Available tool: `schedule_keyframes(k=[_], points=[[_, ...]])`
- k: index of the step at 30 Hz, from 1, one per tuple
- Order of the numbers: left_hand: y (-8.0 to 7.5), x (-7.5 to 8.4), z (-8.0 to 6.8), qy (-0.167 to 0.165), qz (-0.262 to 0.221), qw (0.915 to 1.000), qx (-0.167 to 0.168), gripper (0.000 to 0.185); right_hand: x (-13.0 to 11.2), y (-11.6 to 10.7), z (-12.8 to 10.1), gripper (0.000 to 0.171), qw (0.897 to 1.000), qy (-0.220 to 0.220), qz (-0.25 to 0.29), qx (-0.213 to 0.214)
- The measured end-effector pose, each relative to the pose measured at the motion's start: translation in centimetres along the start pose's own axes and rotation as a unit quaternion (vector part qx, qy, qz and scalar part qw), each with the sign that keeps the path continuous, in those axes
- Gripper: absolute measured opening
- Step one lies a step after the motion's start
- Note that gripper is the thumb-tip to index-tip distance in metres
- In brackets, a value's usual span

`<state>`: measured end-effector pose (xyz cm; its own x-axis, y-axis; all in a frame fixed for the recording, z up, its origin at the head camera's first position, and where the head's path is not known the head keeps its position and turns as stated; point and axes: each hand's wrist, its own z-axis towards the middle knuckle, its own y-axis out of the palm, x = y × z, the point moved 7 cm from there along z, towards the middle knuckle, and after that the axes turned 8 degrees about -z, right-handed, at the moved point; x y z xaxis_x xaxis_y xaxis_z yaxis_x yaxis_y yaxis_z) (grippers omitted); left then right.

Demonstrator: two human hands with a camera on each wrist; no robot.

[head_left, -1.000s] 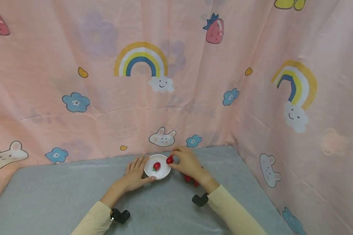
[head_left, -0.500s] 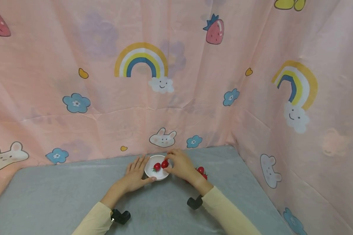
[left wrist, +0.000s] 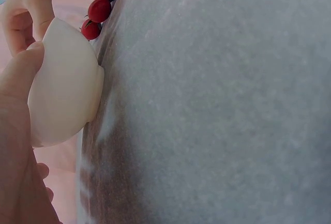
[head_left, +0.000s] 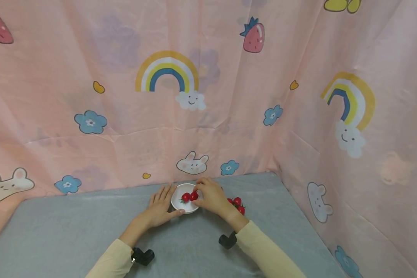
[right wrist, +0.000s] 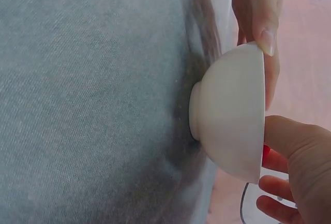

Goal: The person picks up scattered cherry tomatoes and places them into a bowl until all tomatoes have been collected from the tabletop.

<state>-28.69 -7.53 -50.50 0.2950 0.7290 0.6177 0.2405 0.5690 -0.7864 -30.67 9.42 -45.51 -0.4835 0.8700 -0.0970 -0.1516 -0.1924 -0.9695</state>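
Three loose tomatoes [head_left: 237,204] behind right hand [head_left: 212,199], grip pinching tomato [head_left: 194,196] over bowl [head_left: 180,209].

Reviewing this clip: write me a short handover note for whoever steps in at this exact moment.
Left hand: steadies the white bowl on the grey table, thumb on the near rim.
Right hand: over the bowl's right rim, fingertips on a cherry tomato.
Done: another tomato lies in the bowl beside it.
Left: a small cluster of tomatoes lies on the table right of the bowl, partly hidden by the right wrist.
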Motion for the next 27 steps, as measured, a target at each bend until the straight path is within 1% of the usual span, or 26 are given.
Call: schedule_keyframes(k=[11,15,20,27], points=[[-0.01,0.02,0.18,0.000,0.004,1.0000,-0.001,0.100,-0.09,-0.04,-0.08,0.033,1.000,0.000,0.001,0.003],[0.04,-0.06,0.20,0.000,0.003,1.0000,-0.001,0.100,-0.08,-0.05,-0.09,0.034,1.000,0.001,0.009,0.003],[-0.07,0.03,0.13,0.009,-0.003,1.0000,0.004,0.101,-0.05,-0.17,-0.12,0.035,1.000,0.004,0.017,-0.001],[0.44,-0.78,0.39,0.017,-0.010,0.9997,0.014,0.102,0.03,-0.34,-0.17,0.034,1.000,0.005,0.024,0.003]])
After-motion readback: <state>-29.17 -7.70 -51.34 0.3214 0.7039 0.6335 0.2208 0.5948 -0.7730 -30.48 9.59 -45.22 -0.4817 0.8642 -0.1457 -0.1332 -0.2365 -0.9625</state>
